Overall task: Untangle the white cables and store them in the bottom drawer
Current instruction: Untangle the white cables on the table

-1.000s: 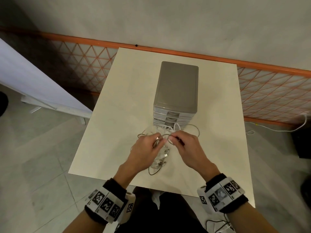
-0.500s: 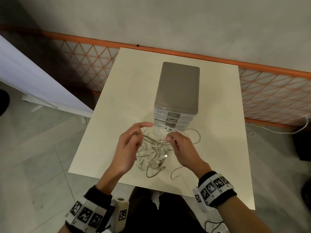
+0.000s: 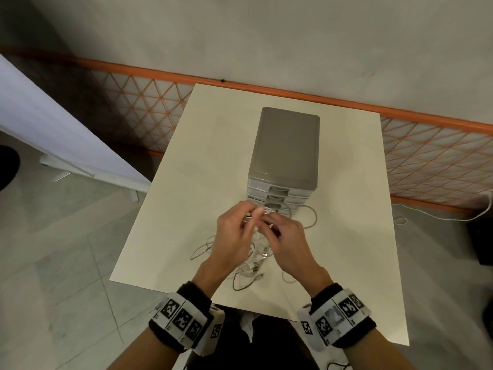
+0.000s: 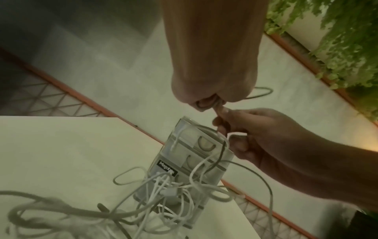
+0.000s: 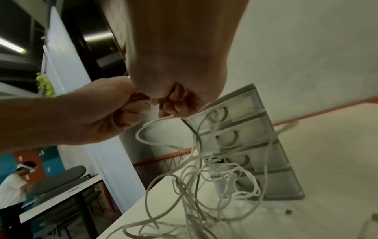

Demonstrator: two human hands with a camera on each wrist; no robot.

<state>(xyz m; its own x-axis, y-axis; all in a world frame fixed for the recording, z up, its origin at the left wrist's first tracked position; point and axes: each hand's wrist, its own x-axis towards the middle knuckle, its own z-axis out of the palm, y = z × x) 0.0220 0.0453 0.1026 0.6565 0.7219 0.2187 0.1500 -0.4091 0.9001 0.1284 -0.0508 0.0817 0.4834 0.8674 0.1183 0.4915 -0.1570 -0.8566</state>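
A tangle of white cables (image 3: 253, 259) lies on the cream table (image 3: 186, 182) in front of a grey drawer unit (image 3: 285, 153), all drawers closed. My left hand (image 3: 234, 231) and right hand (image 3: 288, 236) are raised together above the tangle, fingertips meeting near the unit's lower drawers. Both pinch cable strands that hang down to the pile. In the left wrist view the cables (image 4: 174, 194) dangle before the drawer unit (image 4: 196, 163). In the right wrist view the strands (image 5: 204, 177) loop under both hands, with the bottom drawer (image 5: 272, 186) behind them.
The table's near edge (image 3: 213, 292) is just behind the pile. A cable loop (image 3: 310, 217) lies to the right of the unit. An orange mesh fence (image 3: 440, 166) and wall stand behind. A white board (image 3: 53, 134) leans at left. A person (image 5: 14, 186) sits far off.
My left hand swung back in from the left to meet the right hand. Both hands now sit higher and closer to the drawer unit, lifting strands off the pile.
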